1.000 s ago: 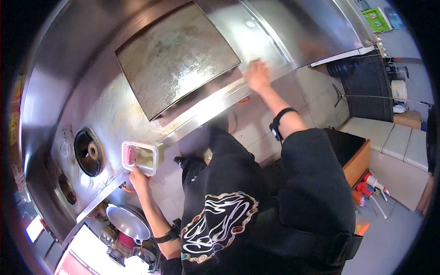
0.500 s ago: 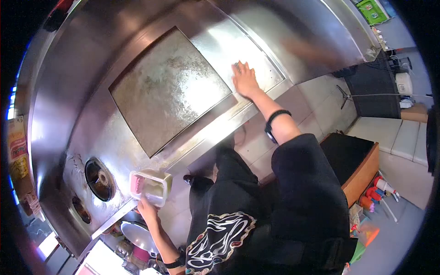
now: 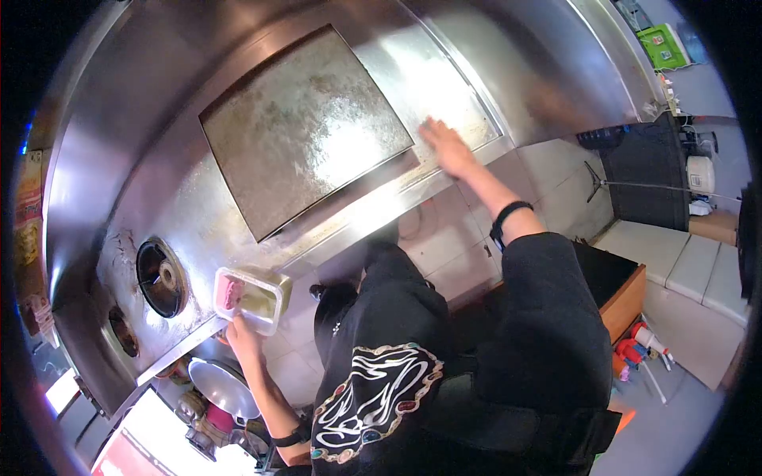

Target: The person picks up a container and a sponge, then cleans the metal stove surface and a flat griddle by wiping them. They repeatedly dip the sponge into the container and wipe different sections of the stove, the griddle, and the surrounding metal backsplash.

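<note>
Container, pink item inside, was gripped by the left hand by the desk's near edge; right hand was held with fingers extended, empty, right of the metal plate.

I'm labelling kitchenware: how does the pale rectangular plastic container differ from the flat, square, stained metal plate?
Size: the pale plastic container looks much smaller than the stained metal plate.
Shape: the container is hollow, with something pink inside; the plate is flat.
Place: the container is in the left-hand grip; the plate is on the steel counter.
Both have four-sided outlines.
</note>
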A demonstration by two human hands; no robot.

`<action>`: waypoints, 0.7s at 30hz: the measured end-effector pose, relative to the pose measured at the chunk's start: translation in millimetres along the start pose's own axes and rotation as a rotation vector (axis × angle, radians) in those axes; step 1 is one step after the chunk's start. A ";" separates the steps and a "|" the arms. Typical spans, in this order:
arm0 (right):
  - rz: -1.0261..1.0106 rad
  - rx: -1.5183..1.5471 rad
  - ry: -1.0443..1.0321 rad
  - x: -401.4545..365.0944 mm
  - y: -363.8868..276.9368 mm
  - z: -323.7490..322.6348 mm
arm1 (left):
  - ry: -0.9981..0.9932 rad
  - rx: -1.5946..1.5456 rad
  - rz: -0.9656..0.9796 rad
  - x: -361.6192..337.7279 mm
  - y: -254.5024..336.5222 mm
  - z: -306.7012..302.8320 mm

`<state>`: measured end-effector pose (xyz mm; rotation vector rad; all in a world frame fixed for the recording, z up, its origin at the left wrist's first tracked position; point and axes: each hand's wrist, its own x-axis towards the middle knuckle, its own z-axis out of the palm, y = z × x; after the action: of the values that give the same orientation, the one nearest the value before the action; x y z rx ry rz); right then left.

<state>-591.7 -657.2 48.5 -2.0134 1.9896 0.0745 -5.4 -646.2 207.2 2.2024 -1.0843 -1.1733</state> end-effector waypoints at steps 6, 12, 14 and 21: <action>0.717 -0.208 0.225 106.8 27.4 -18.8 | -0.001 0.006 -0.017 -14.6 -2.4 -5.8; 0.230 0.025 0.205 155.4 37.4 -35.1 | 0.096 0.016 0.005 -24.9 -18.1 -13.8; 0.718 0.016 0.398 166.5 42.8 -29.4 | 0.122 -0.103 -0.033 -26.8 -23.5 -7.8; 0.150 -0.013 0.224 145.7 39.5 -15.1 | 0.102 -0.062 -0.066 -23.3 -33.5 -10.3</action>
<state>-628.2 -801.5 19.2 -1.9515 2.2805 -0.1107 10.0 -607.3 202.7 2.2390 -0.9287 -1.0938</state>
